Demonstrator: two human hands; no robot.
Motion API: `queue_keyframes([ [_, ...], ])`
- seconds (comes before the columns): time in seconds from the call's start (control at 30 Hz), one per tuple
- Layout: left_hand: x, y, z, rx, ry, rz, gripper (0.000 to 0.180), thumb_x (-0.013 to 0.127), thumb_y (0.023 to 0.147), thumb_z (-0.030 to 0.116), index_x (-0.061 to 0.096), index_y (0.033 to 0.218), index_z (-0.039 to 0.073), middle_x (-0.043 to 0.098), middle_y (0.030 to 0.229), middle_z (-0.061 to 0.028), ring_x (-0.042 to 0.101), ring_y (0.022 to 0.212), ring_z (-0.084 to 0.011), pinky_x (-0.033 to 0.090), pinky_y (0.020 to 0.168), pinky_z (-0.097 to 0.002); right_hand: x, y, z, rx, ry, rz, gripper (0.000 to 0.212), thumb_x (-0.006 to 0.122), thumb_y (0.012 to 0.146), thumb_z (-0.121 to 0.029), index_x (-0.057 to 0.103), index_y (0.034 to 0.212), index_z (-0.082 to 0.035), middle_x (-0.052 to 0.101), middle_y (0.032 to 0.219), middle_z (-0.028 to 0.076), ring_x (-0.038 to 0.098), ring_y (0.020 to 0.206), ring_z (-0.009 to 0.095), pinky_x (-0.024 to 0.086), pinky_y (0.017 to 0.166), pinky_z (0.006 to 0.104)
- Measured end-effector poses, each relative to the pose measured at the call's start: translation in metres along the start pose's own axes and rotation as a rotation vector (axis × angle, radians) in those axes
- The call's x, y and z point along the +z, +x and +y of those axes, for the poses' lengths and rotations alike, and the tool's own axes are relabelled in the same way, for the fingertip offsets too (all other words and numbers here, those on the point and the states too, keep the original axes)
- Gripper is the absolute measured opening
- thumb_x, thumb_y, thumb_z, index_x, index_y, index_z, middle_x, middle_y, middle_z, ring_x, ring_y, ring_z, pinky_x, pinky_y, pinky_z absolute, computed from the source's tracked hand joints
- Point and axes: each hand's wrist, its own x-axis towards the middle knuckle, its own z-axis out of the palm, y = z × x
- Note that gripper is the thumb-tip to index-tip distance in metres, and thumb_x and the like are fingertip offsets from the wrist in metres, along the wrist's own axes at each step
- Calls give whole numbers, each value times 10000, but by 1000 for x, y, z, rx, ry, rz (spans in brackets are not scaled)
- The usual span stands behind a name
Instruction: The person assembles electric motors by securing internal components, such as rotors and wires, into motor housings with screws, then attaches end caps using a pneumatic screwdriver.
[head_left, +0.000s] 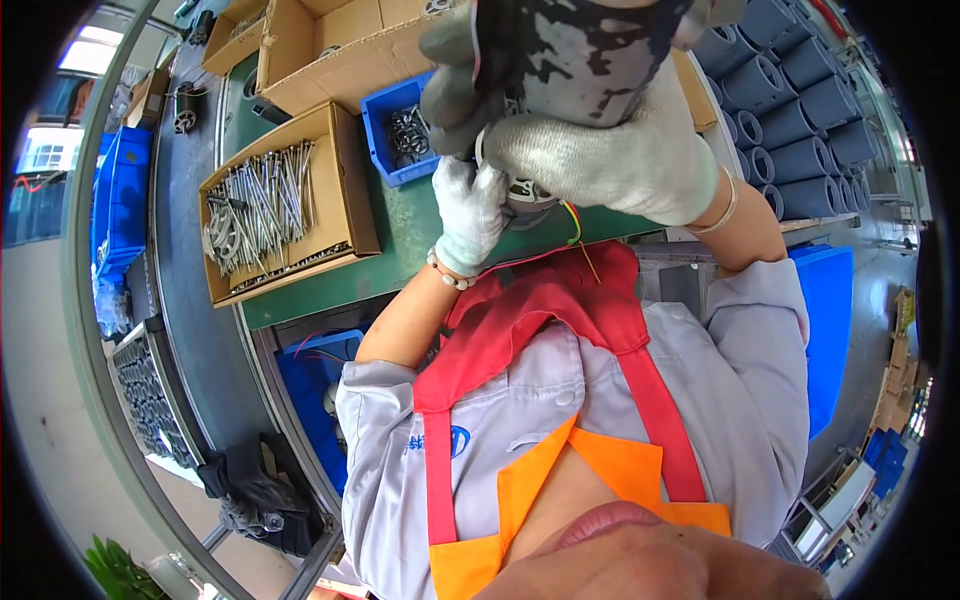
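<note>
On the green worktop [400,222], a cardboard box [352,190] holds long screws [270,195]; next comes a blue bin [408,175]. The left hand [469,212], gloved, curls beside a round metal part [527,192] with coloured wires [574,222]. The gloved right hand [620,165] reaches over it; I cannot tell either grip. Grey tubes [800,125] lie stacked rightmost.

Rods [275,200] lie in a box [352,185] left of a bin [410,173].
</note>
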Motion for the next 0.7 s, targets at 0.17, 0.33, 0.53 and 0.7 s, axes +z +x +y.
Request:
queue_keyframes([
  [0.17, 3, 0, 5, 55, 27, -42, 413, 559, 904, 35, 520, 1311, -27, 621, 1232, -124, 595, 1083, -180, 475, 939, -316, -10, -3, 4, -104, -312, -63, 347, 716, 762, -17, 599, 1089, -7, 687, 965, 74, 664, 880, 148, 551, 780, 285],
  [0.33, -39, -8, -57, -227, 86, -73, 432, 580, 901, 54, 488, 1317, -12, 569, 1283, -132, 568, 1122, -184, 470, 948, -314, -5, -2, 7, 11, 13, -10, 360, 789, 728, -144, 616, 1005, 9, 692, 908, 58, 646, 821, 123, 532, 777, 288],
  [0.53, -4, 3, 12, -233, 218, 36, 465, 412, 815, -22, 527, 1266, -30, 609, 1174, -142, 593, 1046, -179, 471, 943, -323, -15, 38, -20, -40, -129, 52, 296, 729, 805, -105, 617, 1046, 24, 669, 911, 59, 635, 853, 108, 526, 756, 242],
  [0.7, -10, 5, -3, -18, 72, -94, 491, 530, 891, 245, 508, 1276, -59, 604, 1183, -144, 586, 1067, -214, 450, 968, -340, -25, 55, -8, -84, -200, 50, 335, 752, 759, -112, 598, 1025, 21, 658, 899, 41, 623, 814, 100, 520, 759, 258],
])
